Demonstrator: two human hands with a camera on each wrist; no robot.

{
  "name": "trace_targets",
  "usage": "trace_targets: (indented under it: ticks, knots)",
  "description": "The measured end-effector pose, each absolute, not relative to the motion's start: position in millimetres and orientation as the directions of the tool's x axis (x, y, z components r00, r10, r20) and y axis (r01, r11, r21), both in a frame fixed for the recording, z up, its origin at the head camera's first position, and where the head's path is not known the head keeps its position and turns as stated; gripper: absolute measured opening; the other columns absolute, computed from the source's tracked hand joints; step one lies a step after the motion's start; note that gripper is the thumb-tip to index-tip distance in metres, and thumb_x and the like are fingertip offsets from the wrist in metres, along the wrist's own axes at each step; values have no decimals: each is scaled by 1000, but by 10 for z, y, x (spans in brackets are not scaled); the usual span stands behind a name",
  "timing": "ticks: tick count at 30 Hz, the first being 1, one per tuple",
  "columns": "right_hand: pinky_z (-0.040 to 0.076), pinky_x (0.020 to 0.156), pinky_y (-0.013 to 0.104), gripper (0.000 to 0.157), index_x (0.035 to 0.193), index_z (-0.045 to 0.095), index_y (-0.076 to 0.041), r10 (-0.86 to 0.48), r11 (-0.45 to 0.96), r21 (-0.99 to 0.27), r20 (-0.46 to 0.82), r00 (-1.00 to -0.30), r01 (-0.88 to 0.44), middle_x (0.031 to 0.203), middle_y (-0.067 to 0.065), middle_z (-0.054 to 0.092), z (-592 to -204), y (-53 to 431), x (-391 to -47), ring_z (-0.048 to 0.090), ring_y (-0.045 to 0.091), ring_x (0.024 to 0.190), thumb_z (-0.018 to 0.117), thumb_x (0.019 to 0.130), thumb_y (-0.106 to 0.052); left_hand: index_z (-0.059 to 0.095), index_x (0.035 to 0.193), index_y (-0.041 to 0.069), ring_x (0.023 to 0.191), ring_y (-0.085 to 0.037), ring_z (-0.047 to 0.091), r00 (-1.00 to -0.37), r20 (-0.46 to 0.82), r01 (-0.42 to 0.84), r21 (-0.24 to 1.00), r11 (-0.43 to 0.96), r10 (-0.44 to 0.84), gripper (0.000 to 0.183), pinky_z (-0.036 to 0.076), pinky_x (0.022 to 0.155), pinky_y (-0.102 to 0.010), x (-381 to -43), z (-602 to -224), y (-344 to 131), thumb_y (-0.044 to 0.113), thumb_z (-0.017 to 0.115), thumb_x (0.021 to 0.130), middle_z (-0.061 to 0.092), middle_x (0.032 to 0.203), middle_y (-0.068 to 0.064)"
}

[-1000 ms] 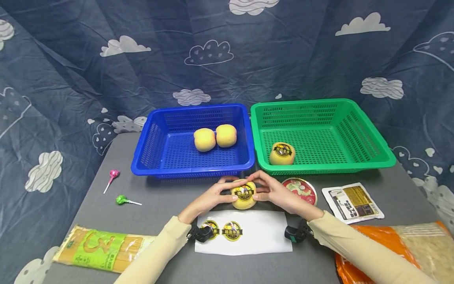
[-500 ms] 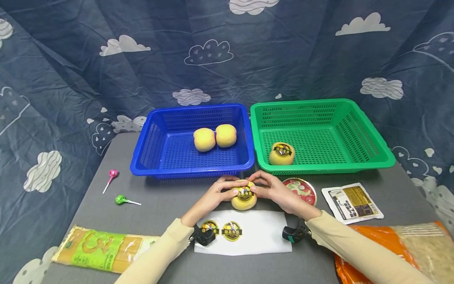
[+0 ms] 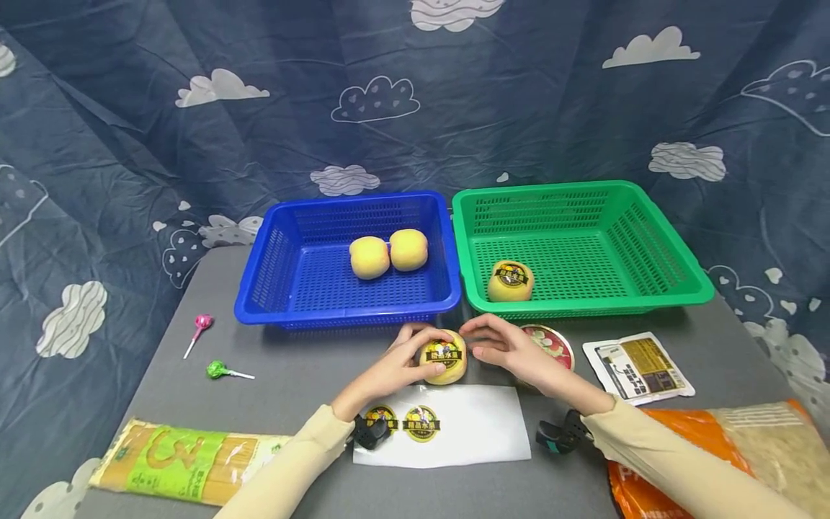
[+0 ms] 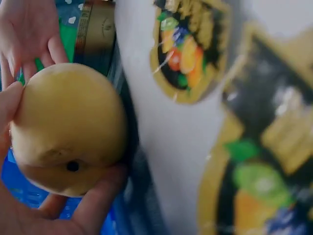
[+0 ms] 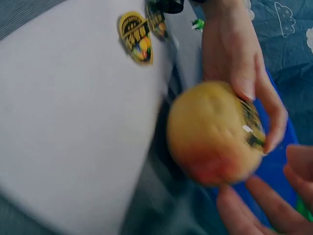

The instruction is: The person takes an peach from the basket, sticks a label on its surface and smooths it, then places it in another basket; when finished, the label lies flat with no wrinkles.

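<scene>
Two baskets along tabletop's far edge: blue basket (image 3: 259, 285) holding two bare peaches, green basket (image 3: 674, 267) holding one stickered peach; left hand (image 3: 395, 364) grasps stickered peach (image 3: 443, 356) at tabletop centre, just in front of baskets; right hand (image 3: 512, 353) just beside it, fingers released, relaxed; sticker sheet (image 3: 480, 425) near front edge; round lid (image 3: 558, 344) behind right hand; lollipops (image 3: 217, 370) toward left edge; noodle pack (image 3: 181, 461) at front-left corner.

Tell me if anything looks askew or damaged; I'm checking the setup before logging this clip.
Nothing stands out. The left hand grips a stickered apple intact above the sticker sheet, the right hand beside it; both baskets sit level.
</scene>
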State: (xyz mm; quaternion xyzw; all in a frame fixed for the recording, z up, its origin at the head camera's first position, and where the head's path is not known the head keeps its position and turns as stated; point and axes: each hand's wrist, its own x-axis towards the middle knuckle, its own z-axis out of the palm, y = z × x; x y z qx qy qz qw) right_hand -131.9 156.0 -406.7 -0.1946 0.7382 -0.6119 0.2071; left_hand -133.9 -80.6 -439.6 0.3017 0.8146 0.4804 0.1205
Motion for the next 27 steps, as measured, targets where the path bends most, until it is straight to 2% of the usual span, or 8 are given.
trace_targets:
  ticks: [5, 7, 12, 18, 23, 27]
  knots:
    - [46, 83, 29, 30, 120, 46, 4, -524, 191, -974, 7, -852, -125, 115, 22, 53, -3896, 1864, -1217, 54, 32, 104, 51, 90, -3, 49, 130, 28, 126, -18, 25, -723, 108, 466, 806, 365, 682, 45, 28, 97, -45, -1364, -4333, -794, 30, 60, 86, 36, 135, -1]
    - [47, 81, 31, 33, 122, 44, 1, -487, 207, -969, 17, -873, -134, 114, 22, 54, -3861, 2023, -1194, 56, 28, 101, 51, 91, -6, 51, 127, 32, 124, -15, 27, -716, 116, 479, 798, 365, 688, 44, 29, 96, -43, -1379, -4371, -788, 34, 61, 85, 38, 133, 1]
    - [49, 77, 34, 39, 131, 37, -4, -390, 190, -972, 57, -919, -141, 114, 26, 54, -3872, 2455, -1203, 57, 30, 99, 48, 93, -9, 53, 124, 33, 119, -10, 32, -715, 137, 442, 849, 290, 686, 41, 33, 92, -38, -1282, -4220, -671, 34, 62, 84, 37, 128, 4]
    - [49, 77, 28, 37, 131, 39, -8, -248, 190, -979, 23, -968, -71, 109, 9, 60, -3916, 2810, -1259, 60, 22, 96, 45, 95, -17, 55, 122, 31, 112, -9, 36, -677, 248, 507, 840, 195, 693, 40, 40, 82, -32, -1236, -3868, -432, 32, 64, 83, 36, 127, 5]
    - [50, 76, 29, 33, 125, 42, -5, -170, 141, -990, -15, -985, -9, 103, 5, 61, -3967, 2891, -1316, 61, 21, 93, 46, 95, -19, 57, 121, 25, 112, -8, 36, -675, 305, 532, 832, 157, 672, 40, 46, 73, -26, -1384, -3647, -243, 27, 65, 83, 34, 129, 1]
    - [49, 77, 30, 29, 120, 45, -5, -176, 55, -998, -2, -984, -8, 98, 6, 62, -3998, 2900, -1371, 61, 22, 93, 48, 94, -15, 56, 123, 25, 117, -5, 30, -689, 336, 541, 828, 147, 642, 41, 47, 73, -25, -1664, -3565, -77, 27, 65, 83, 35, 130, 3]
